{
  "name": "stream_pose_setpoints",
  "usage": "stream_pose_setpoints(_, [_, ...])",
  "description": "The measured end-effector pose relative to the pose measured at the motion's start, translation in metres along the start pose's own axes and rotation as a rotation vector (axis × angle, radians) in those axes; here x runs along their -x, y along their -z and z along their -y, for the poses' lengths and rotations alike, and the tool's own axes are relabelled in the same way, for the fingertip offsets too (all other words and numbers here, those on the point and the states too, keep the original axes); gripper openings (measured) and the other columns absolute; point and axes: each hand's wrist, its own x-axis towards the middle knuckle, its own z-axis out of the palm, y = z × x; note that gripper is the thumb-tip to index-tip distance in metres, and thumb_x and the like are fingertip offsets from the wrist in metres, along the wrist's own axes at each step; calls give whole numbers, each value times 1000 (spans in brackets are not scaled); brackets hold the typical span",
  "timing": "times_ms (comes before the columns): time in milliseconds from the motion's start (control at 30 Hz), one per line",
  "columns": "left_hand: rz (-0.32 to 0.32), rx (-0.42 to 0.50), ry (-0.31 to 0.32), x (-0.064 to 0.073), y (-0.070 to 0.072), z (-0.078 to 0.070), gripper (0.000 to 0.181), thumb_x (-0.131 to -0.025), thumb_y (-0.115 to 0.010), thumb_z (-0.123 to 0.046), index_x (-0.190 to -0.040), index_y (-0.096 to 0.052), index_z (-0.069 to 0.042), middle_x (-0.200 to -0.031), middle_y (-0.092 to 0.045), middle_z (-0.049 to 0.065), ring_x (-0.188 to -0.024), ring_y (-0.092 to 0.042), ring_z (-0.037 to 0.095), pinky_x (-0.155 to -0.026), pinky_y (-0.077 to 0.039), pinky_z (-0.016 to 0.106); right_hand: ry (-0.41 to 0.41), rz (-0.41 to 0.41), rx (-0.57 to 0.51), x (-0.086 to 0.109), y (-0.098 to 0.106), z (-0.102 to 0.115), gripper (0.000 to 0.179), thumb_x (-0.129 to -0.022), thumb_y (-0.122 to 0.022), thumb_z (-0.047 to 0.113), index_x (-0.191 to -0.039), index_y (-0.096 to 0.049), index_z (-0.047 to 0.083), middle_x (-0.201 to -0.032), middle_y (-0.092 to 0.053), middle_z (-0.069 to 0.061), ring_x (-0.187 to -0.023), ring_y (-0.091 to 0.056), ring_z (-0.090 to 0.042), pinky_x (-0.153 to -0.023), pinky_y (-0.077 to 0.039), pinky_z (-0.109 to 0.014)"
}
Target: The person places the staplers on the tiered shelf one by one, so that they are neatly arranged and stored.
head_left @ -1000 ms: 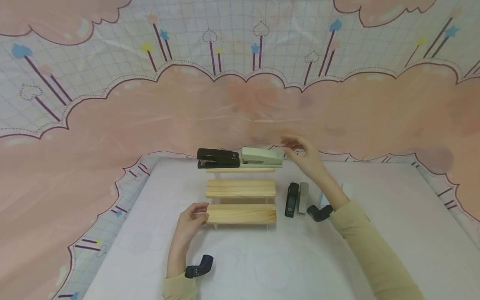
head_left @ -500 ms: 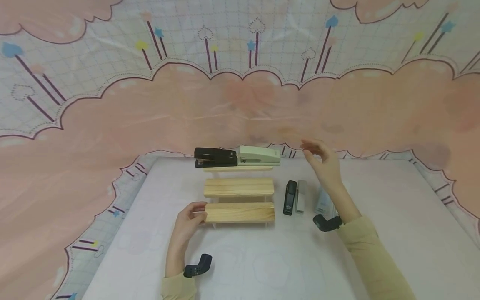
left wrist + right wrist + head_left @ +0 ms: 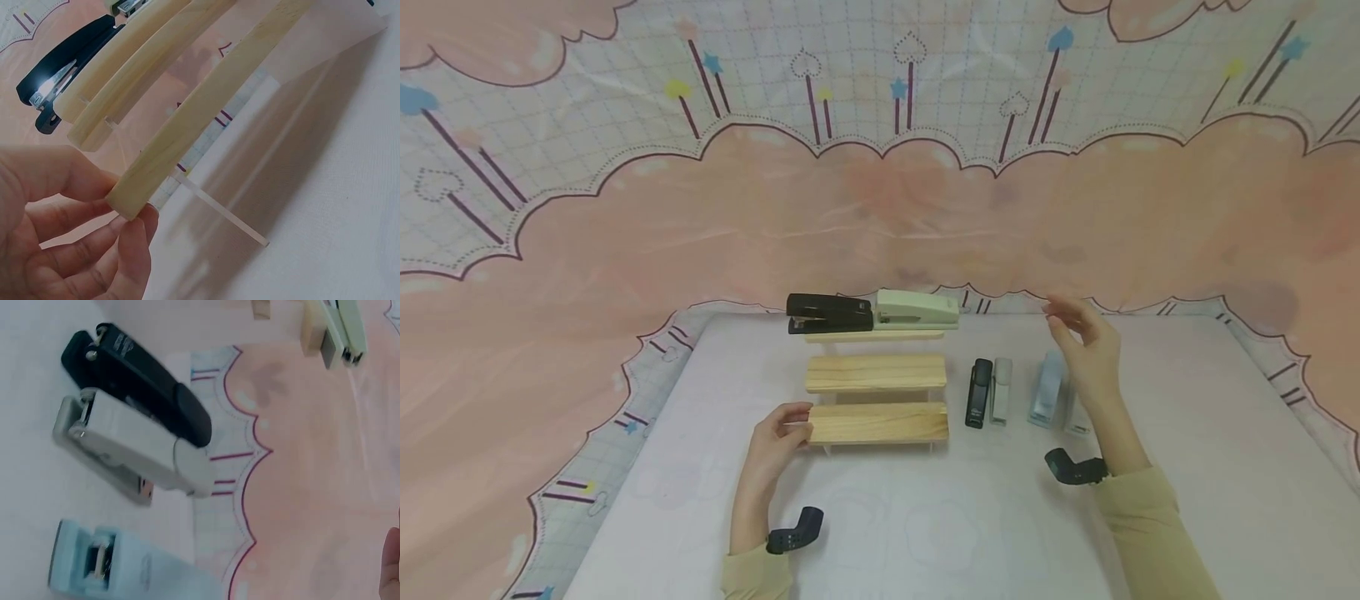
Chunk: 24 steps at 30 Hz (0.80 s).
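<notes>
A three-step wooden stand (image 3: 877, 423) is in the middle of the head view. My left hand (image 3: 773, 446) pinches the left end of its lowest board, thumb and fingertips on the wood (image 3: 181, 131) in the left wrist view. On the top step a black stapler (image 3: 829, 313) and a pale green stapler (image 3: 917, 309) lie end to end. My right hand (image 3: 1088, 354) is raised, fingers loosely bent and holding nothing. Below it are a light blue stapler (image 3: 1046, 390) and a pale stapler (image 3: 1077, 418), the latter partly hidden by the wrist.
Right of the stand, a small black stapler (image 3: 978, 393) and a light grey stapler (image 3: 1002, 390) lie side by side. A white cloth covers the table (image 3: 880, 533). Behind it hangs a peach patterned backdrop (image 3: 880, 208).
My right hand has moved right, away from the pale green stapler, to above the blue and pale staplers, uncovering the blue one. The left hand keeps its place on the stand.
</notes>
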Motion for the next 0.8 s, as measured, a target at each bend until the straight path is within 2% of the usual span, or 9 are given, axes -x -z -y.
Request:
stream_pose_setpoints(200, [6,-7,5,0,0,0,39,-86,-58,0,-124,-59,-1,-119,-59,20,-88,-60,11,-74,-53,23,-33,-53,108,9,18,-7,27,-90,-57,-4,-116,-62,-7,-92,-65,24,-92,-60,4,-87,-44,-10])
stream_pose_setpoints(333, [1,-18,12,0,1,-1,38,-86,-58,-2,-125,-59,-2,-120,-59,19,-90,-60,12,-76,-53,23,-32,-100,126,16,26,-9,27,-90,-55,-7,-116,-61,-10,-91,-64,25,-91,-59,5,-86,-44,-10])
stream_pose_setpoints(500, [2,-17,16,0,1,-2,38,-87,-58,-2,-125,-58,-3,-121,-58,19,-91,-60,12,-78,-53,24,-28,-147,126,28,31,0,26,-88,-53,-12,-113,-58,-17,-89,-65,24,-90,-60,5,-84,-45,-11])
stream_pose_setpoints(600, [6,-9,14,0,1,-2,38,-87,-58,-1,-125,-58,-3,-121,-58,19,-91,-60,12,-77,-53,24,-86,-180,191,36,36,-5,26,-90,-54,-7,-115,-60,-12,-89,-63,27,-92,-58,7,-85,-43,-10])
stream_pose_setpoints(800, [5,-22,15,0,0,-2,39,-87,-59,-3,-125,-59,-3,-121,-59,19,-90,-61,12,-77,-54,24,-213,-257,269,51,50,-33,28,-93,-56,3,-120,-62,1,-93,-63,28,-93,-55,7,-85,-40,-10])
